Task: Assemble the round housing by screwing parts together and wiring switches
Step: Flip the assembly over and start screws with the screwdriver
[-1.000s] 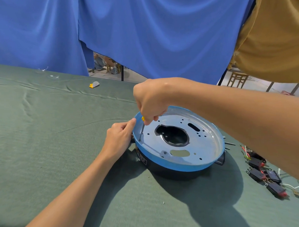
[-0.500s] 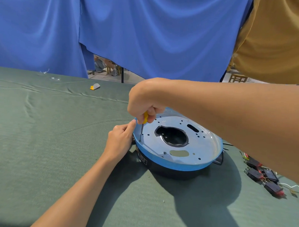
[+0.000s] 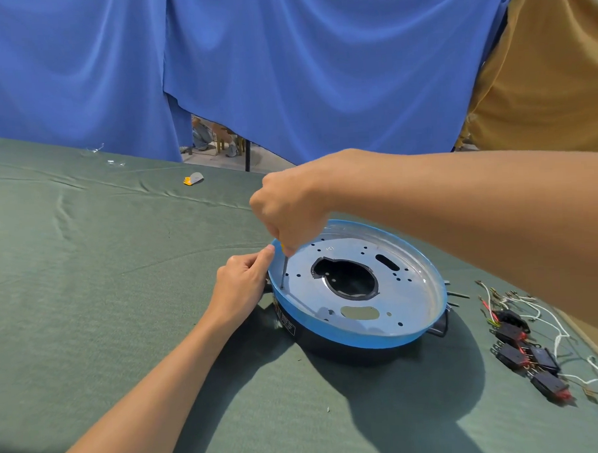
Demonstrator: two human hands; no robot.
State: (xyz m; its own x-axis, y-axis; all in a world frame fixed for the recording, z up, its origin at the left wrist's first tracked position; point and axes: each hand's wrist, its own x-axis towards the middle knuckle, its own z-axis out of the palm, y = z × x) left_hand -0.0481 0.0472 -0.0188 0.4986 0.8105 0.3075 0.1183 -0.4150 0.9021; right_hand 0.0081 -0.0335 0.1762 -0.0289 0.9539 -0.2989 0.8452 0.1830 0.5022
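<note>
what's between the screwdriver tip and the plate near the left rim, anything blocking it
Nothing visible. The right hand holds the screwdriver upright, its shaft running clear down to the metal plate just inside the blue rim. The left hand sits outside that rim.

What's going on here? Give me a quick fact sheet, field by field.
Setting: table under a green cloth
Main item: round housing, blue rim, metal plate with holes
Right hand: grips a yellow-handled screwdriver, tip at the plate's left edge
Left hand: steadies the housing's left rim
Waiting parts: black switches with wires, right of the housing
</note>
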